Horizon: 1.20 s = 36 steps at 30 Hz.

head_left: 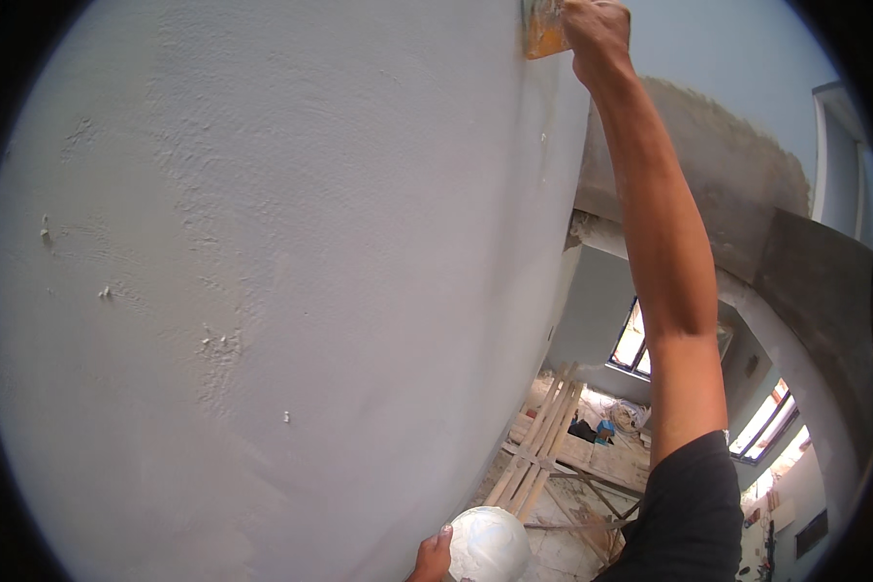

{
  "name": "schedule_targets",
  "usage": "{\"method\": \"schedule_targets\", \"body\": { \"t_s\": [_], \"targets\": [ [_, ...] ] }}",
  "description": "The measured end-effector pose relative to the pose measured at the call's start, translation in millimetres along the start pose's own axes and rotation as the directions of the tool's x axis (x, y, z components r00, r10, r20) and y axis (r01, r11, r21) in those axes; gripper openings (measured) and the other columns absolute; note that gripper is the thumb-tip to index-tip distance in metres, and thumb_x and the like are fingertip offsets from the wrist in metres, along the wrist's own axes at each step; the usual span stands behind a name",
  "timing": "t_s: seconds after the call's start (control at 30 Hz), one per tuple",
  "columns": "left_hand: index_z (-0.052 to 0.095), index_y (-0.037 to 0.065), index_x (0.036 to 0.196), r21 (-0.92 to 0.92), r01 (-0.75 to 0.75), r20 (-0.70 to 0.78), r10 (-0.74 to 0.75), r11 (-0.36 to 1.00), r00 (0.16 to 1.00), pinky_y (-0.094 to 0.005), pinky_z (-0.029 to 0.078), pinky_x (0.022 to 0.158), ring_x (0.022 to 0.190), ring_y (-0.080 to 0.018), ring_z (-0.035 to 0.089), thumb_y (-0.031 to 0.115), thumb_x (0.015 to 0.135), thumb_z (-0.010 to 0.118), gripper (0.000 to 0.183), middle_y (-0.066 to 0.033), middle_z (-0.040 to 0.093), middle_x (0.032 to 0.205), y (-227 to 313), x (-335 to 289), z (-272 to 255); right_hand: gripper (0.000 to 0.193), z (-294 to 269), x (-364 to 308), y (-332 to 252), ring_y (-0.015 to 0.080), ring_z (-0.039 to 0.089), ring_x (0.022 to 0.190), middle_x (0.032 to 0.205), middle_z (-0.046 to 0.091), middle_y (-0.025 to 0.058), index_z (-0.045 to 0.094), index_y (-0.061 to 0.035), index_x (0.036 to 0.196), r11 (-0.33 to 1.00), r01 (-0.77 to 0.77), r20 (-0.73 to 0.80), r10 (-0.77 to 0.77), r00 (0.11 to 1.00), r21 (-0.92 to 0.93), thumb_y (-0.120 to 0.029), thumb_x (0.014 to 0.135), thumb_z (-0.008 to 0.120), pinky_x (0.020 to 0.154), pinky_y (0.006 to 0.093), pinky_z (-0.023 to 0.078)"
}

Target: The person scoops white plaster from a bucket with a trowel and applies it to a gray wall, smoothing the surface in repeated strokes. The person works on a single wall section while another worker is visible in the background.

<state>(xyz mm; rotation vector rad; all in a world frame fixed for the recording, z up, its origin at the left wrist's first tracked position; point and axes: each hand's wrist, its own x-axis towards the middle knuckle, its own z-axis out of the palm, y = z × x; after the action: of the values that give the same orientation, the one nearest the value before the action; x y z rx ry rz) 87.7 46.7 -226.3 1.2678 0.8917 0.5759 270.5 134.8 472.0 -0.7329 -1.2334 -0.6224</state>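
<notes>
Head view: scraper, orange-tinted and smeared pale, high up by right edge of wall; cannot tell if touching. Right hand closed round scraper, arm stretched up. White round bowl, surface smeared, low beside wall's right edge. Left hand grips bowl's left side, thumb on rim, other fingers hidden. Wall pale grey, small white lumps toward left.

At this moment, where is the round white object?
Head view: the round white object is held by the left hand, bottom edge, slightly right of centre.
</notes>
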Motion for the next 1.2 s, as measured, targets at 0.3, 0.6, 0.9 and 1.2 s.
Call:
{"method": "schedule_targets", "body": {
  "t_s": [0.3,0.6,0.9,1.2],
  "targets": [
    [0.06,-0.007,0.101,0.176,-0.308,-0.065,0.323,0.935,0.944,-0.0405,0.046,0.078,0.085,-0.0317,0.06,0.028,0.099,0.037,0.042,-0.0258,0.064,0.091,-41.1,8.8,3.2,0.032,-90.6,-12.1,161.6,0.026,0.064,0.093,0.098,0.066,0.0179,0.066,0.006,0.098,0.862,-0.461,-0.323,0.384,0.865,-0.209,-0.013,0.073,0.057,0.08,0.036,0.049],
    [0.06,-0.008,0.094,0.174,-0.208,-0.116,0.229,0.963,0.966,-0.0422,0.045,0.071,0.075,-0.0295,0.057,0.032,0.1,0.037,0.047,-0.0249,0.062,0.081,-47.6,5.3,-5.8,0.031,-52.7,40.8,117.7,0.0199,0.059,0.084,0.092,0.064,0.0123,0.066,0.0056,0.097,0.96,-0.266,-0.201,0.244,0.949,-0.09,-0.018,0.077,0.064,0.073,0.0311,0.048],
    [0.061,-0.007,0.1,0.163,-0.263,-0.186,0.291,0.951,0.938,-0.0375,0.046,0.077,0.081,-0.0233,0.057,0.034,0.1,0.038,0.047,-0.0178,0.064,0.084,-63.6,21.0,-12.8,0.03,-10.6,-55.9,-3.2,0.0094,0.054,0.078,0.085,0.065,0.0032,0.065,0.0023,0.104,0.938,0.345,0.018,-0.344,0.939,-0.039,-0.023,0.09,0.059,0.072,0.024,0.045],
    [0.059,-0.006,0.109,0.064,-0.068,-0.094,0.074,0.996,0.993,-0.0372,0.045,0.082,0.089,-0.0225,0.057,0.036,0.098,0.04,0.047,-0.0179,0.064,0.095,-80.1,25.6,-23.7,0.033,-0.2,-47.5,81.2,0.0324,0.061,0.105,0.114,0.063,0.0173,0.063,-0.0084,0.117,0.835,0.448,-0.074,-0.493,0.867,-0.32,-0.018,0.085,0.059,0.095,0.0329,0.045]
  ]
}}
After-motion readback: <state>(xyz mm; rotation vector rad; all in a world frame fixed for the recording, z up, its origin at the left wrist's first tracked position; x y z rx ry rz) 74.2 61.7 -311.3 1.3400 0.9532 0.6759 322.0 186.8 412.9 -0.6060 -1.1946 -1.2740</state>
